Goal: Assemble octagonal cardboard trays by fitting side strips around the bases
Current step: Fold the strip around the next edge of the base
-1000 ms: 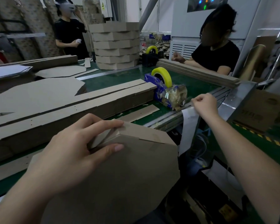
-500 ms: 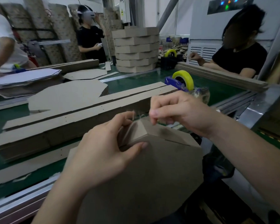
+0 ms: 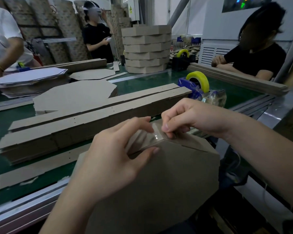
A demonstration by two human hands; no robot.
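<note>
Left grip (image 3: pixel 112 159) clasps tray (image 3: pixel 167 183) rim | right grip (image 3: pixel 193 119) pinches tape (image 3: pixel 155 137) — on tray's top corner

- A long green-topped table (image 3: pixel 142 85) runs left to right, with a metal rail (image 3: pixel 24 208) along its near edge.
- Tall patterned rolls (image 3: pixel 63 31) lean against the far left wall.
- A white cabinet (image 3: pixel 227 22) with lit coloured lamps stands far right.
- The light is dim.

No wording is legible. At twelve o'clock, a yellow warning-triangle sticker (image 3: pixel 130 8) sits on a white wall box (image 3: pixel 134 12); its print is too small to read.
</note>
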